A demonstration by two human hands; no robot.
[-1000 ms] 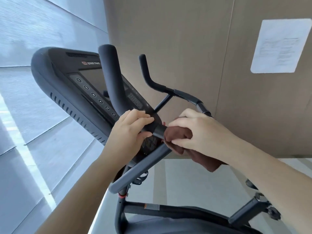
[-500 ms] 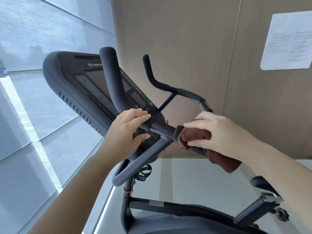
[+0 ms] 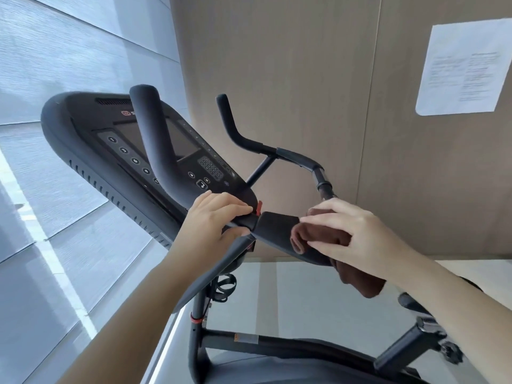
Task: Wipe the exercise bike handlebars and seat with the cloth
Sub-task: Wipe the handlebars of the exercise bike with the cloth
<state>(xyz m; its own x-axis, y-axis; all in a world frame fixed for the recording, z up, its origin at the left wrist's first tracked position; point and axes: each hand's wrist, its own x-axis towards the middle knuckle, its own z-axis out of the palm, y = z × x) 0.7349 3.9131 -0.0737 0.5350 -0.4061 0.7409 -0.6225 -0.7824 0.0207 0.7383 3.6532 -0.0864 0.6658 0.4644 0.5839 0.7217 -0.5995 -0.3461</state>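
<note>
The black handlebars [image 3: 273, 230] of the exercise bike cross the middle of the view, with one upright horn at the left and another further back. My left hand [image 3: 214, 220] grips the bar just left of a padded section. My right hand [image 3: 349, 231] holds a folded brown cloth [image 3: 315, 238] wrapped over that padded section, and a loose end of the cloth hangs below my wrist. The tip of the black seat [image 3: 410, 302] shows under my right forearm, mostly hidden.
The bike's black console [image 3: 116, 139] with screen and buttons sits behind the left horn. A tan wall panel with a white paper notice [image 3: 465, 67] stands behind. Grey window blinds fill the left. The seat post [image 3: 410, 347] and frame lie below.
My right hand has slid the cloth to the right along the handlebar, away from my left hand, uncovering the padded section. My left hand has kept its grip.
</note>
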